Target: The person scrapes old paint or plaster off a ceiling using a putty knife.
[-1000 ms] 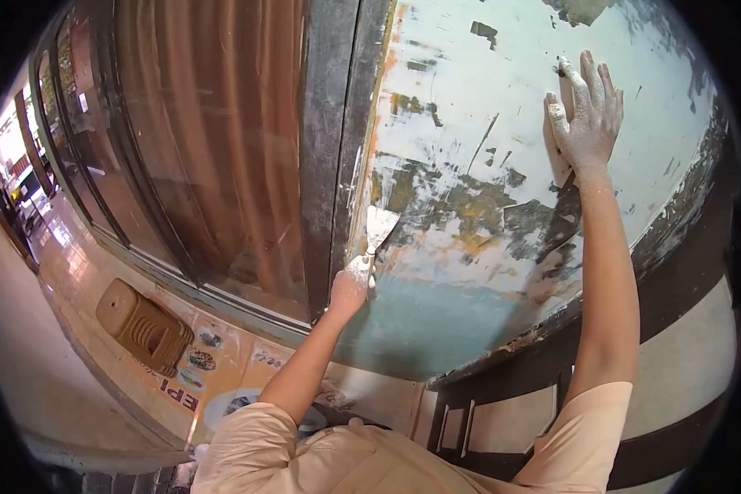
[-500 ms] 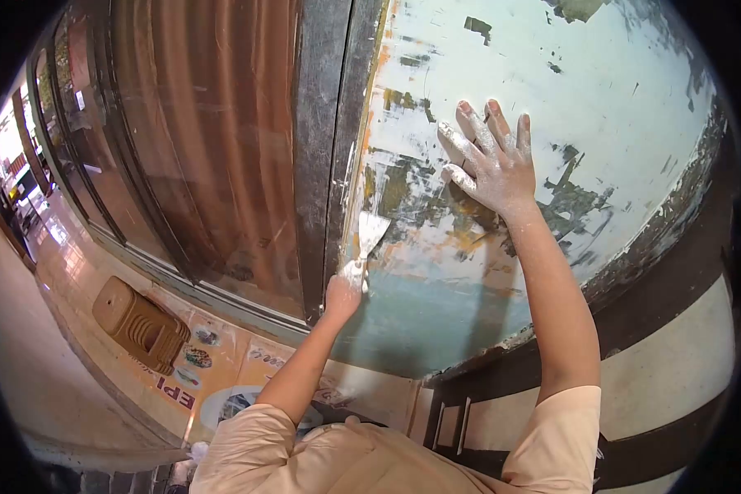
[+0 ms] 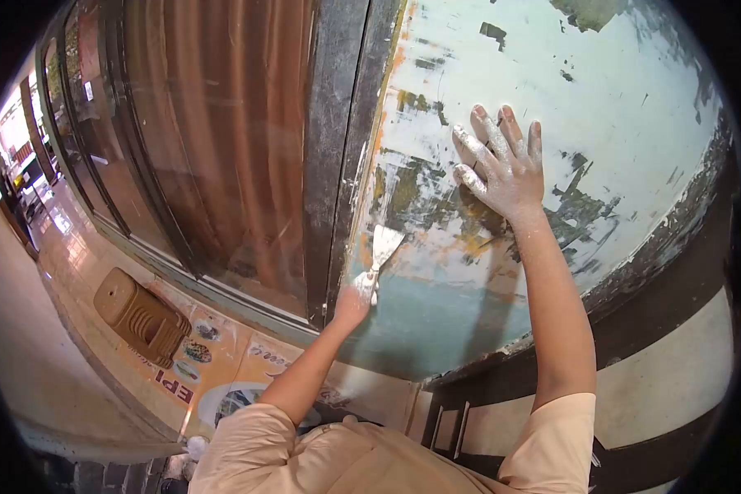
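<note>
Five dust-whitened fingers point(image 3: 487, 140) of the right hand point(image 3: 506, 169) are spread and pressed flat against the painted wall point(image 3: 609, 107), grasping nothing; the palm lies over a patch where the pale coat is gone and darker, ochre and grey layers are exposed. The fingers of the left hand point(image 3: 354, 306) are clenched around the handle of a putty knife point(image 3: 376, 259); the handle is caked in white, and the blade is pointed upward and laid against the wall, close beside the wall's left edge, at the border between the scraped patch above and a smoother blue-green band below. The two hands are kept well apart, the right one higher and further right; both forearms are bare, and peach-coloured short sleeves point(image 3: 552, 445) are seen at the bottom of the view.

Left of the putty knife, a dark, weathered door frame point(image 3: 329, 165) is set against the wall's edge; beyond it, glass panels are backed by a brown curtain point(image 3: 222, 123). Along the wall's lower right margin, a dark band and a white band are seen; flecks of bare plaster are scattered across the upper wall. On the tiled floor point(image 3: 66, 255) at left, a brown plastic stool point(image 3: 140, 317) is lying on its side, next to a printed banner point(image 3: 214, 370) spread flat.
</note>
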A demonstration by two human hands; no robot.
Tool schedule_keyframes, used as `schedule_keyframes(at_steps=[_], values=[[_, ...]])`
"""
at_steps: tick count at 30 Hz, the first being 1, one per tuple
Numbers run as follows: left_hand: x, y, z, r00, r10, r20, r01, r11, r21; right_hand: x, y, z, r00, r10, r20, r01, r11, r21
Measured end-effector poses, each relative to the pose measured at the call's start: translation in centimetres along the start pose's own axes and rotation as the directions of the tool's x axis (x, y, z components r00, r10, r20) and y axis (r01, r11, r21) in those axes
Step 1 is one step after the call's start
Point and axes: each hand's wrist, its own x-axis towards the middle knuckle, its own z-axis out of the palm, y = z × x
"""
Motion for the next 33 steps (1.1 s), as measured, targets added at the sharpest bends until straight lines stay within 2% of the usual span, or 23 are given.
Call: schedule_keyframes(at_steps=[1, 3, 5, 9, 13, 16, 19, 23, 25, 26, 27, 29, 31, 33], values=[[-0.2, 0.2, 0.3, 0.972, -0.215, 0.094, 0.231, 0.948, -0.220, 0.1, 0.1, 0.1, 1.000, 0.002, -0.002, -0.002, 1.000, -0.007], [0.6, -1.0, 1.7, 0.975, -0.216, 0.046, 0.221, 0.954, -0.205, -0.2, 0.2, 0.3, 0.999, 0.005, 0.034, -0.004, 1.000, -0.011], [2.1, 0.1, 1.0, 0.992, -0.129, -0.014, 0.127, 0.989, -0.075, -0.1, 0.2, 0.1, 1.000, -0.005, -0.019, 0.005, 1.000, 0.004], [0.9, 0.6, 1.3, 0.986, -0.166, 0.001, 0.163, 0.971, -0.177, -0.1, 0.2, 0.0, 1.000, -0.003, -0.015, 0.003, 1.000, -0.001], [0.6, 3.0, 0.0, 0.990, -0.131, -0.044, 0.127, 0.989, -0.072, -0.1, 0.2, 0.2, 1.000, 0.000, -0.021, 0.001, 1.000, 0.011], [2.1, 2.5, -0.3, 0.993, -0.109, -0.039, 0.105, 0.989, -0.101, -0.1, 0.1, 0.1, 0.999, -0.006, -0.045, 0.006, 1.000, -0.006], [1.4, 2.3, -0.2, 0.985, -0.175, -0.013, 0.171, 0.975, -0.140, -0.2, 0.1, 0.4, 0.999, 0.003, -0.045, -0.003, 1.000, -0.002], [-1.2, 0.3, 0.3, 0.991, -0.132, -0.020, 0.128, 0.984, -0.127, -0.2, 0.2, 0.6, 0.997, 0.002, -0.075, -0.002, 1.000, -0.006], [-1.2, -0.5, 0.4, 0.972, -0.230, -0.057, 0.221, 0.967, -0.130, -0.1, 0.2, 0.3, 1.000, 0.016, -0.008, -0.016, 1.000, -0.008], [-0.7, -0.8, 0.2, 0.994, -0.076, -0.080, 0.074, 0.997, -0.035, -0.1, 0.2, 0.3, 1.000, 0.014, -0.006, -0.014, 1.000, -0.007], [-0.4, -1.0, 0.2, 0.993, -0.082, -0.080, 0.079, 0.996, -0.036, -0.1, 0.2, 0.3, 1.000, 0.010, -0.028, -0.010, 1.000, -0.016], [0.9, 0.3, -0.7, 0.988, 0.030, -0.150, -0.033, 0.999, -0.016, 0.0, 0.1, 0.4, 0.999, 0.007, -0.050, -0.008, 1.000, -0.023], [0.9, -0.1, -0.8, 0.995, -0.012, -0.100, 0.008, 0.999, -0.039, -0.2, 0.2, 0.5, 0.999, 0.032, -0.007, -0.032, 0.999, 0.015], [-0.2, -1.4, -0.4, 0.989, -0.145, -0.032, 0.140, 0.982, -0.129, -0.2, 0.3, 0.8, 1.000, 0.027, -0.005, -0.027, 1.000, 0.003]])
